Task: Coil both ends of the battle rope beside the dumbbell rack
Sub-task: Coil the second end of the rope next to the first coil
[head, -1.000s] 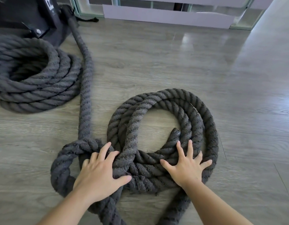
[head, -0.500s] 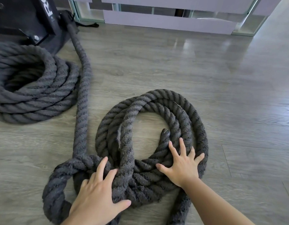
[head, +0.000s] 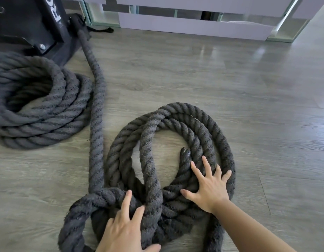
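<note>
A thick dark grey battle rope lies on the wood floor in two coils. The loose near coil (head: 175, 128) sits in the middle, its taped end tip (head: 185, 153) pointing up inside the loops. My right hand (head: 209, 186) presses flat on the coil's right side with fingers spread. My left hand (head: 124, 231) rests flat on the tangled front loops, thumb out toward the right. The tidy stacked coil (head: 41, 110) lies at the left. A straight run of rope (head: 96, 99) leads from the near coil up to the black rack base (head: 30, 24).
A pale lilac low wall with glass panels (head: 194, 24) runs along the far side. A black strap (head: 101, 30) lies at the rack's foot. Grey plank floor (head: 257, 106) spreads to the right of the near coil.
Both hands and the near coil have slid lower and rightward in view as the camera tilted up. The hands keep pressing flat on the rope; my left hand now reaches the frame's bottom edge.
</note>
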### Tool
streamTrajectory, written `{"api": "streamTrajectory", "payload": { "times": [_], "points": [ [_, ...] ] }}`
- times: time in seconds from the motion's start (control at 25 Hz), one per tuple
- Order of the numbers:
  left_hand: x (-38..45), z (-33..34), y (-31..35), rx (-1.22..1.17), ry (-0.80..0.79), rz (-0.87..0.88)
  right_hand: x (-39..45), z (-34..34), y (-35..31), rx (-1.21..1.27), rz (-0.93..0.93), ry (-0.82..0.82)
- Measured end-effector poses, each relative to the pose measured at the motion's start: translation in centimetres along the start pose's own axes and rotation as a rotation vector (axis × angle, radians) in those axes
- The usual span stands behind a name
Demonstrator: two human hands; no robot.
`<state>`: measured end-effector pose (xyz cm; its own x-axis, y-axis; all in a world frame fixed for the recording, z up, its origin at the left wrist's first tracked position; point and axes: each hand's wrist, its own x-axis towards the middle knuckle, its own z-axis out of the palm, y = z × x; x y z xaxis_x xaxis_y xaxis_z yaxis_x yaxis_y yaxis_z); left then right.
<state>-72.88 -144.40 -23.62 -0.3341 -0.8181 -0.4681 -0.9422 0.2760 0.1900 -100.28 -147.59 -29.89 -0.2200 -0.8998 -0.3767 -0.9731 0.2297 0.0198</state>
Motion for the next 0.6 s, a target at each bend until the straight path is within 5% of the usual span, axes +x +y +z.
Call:
{"api": "streamTrajectory", "payload": {
  "times": [0.6],
  "points": [
    [-0.6, 0.8, 1.2, -0.084, 0.043, -0.130, 2.9, -1.5, 0.0, -0.062, -0.132, -0.040]
  ]
}}
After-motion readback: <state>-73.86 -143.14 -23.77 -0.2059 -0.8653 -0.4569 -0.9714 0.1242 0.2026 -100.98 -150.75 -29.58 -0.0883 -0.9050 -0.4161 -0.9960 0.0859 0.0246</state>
